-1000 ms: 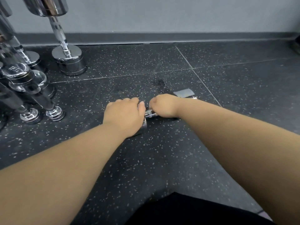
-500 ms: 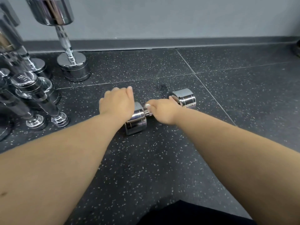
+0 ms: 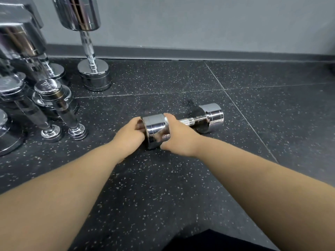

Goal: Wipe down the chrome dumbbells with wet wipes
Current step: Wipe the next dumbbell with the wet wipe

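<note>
Speckled floor [image 3: 145, 196] bore a dumbbell [image 3: 156, 130] — left hand [image 3: 129, 137] and right hand [image 3: 178, 137] clasped its near head, fingers curled round.

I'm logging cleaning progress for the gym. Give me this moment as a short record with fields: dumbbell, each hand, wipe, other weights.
dumbbell: lying on its side on the speckled floor
left hand: against the end face of the near head; grip too blurred to tell
right hand: curled round the same head from the handle side, thumb on top
wet wipe: none visible
other dumbbells: several chrome ones standing on end at the left, near the wall
</note>
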A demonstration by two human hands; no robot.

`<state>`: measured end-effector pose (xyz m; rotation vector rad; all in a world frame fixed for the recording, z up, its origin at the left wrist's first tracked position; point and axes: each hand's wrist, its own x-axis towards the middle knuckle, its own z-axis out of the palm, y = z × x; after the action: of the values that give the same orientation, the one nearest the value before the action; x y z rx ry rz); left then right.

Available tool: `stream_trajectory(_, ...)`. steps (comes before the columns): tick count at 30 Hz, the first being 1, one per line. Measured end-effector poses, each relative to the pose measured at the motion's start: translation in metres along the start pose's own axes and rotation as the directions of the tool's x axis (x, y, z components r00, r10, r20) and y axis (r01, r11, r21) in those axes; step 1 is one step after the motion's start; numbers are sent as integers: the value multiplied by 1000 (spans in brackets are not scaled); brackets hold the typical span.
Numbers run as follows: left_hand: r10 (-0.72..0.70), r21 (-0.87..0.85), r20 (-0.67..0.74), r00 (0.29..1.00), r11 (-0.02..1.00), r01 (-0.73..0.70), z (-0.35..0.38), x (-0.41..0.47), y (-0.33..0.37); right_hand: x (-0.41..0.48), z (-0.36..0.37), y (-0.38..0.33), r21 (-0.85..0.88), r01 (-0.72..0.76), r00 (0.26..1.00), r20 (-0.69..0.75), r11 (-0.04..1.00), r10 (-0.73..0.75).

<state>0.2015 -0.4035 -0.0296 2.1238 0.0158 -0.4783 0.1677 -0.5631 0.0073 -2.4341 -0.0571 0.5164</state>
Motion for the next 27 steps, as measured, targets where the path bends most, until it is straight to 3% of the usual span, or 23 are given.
stream_trajectory(2,3,248,184,983,968,-49,-7,-1,-13,5,11,4,-147,-30,990,-142,989,9)
stream_trajectory(4,6,490,200,980,866,-105,-8,-1,-17,11,16,8,-265,-78,969,-245,961,11)
stream_trajectory(5,16,490,166,986,866,-97,-6,0,-17,13,17,9,-305,-90,968,-250,948,12)
stream_trajectory(10,140,227,-47,989,966,-126,14,14,-21,26,12,12,-356,-32,978,-202,934,-43)
stream_trajectory(19,190,-17,-21,982,982,-190,12,16,-15,37,-9,10,-355,70,989,-97,932,-111)
stream_trajectory(27,350,-60,-158,923,930,-363,2,-5,59,5,-79,1,-72,109,984,-137,991,-118)
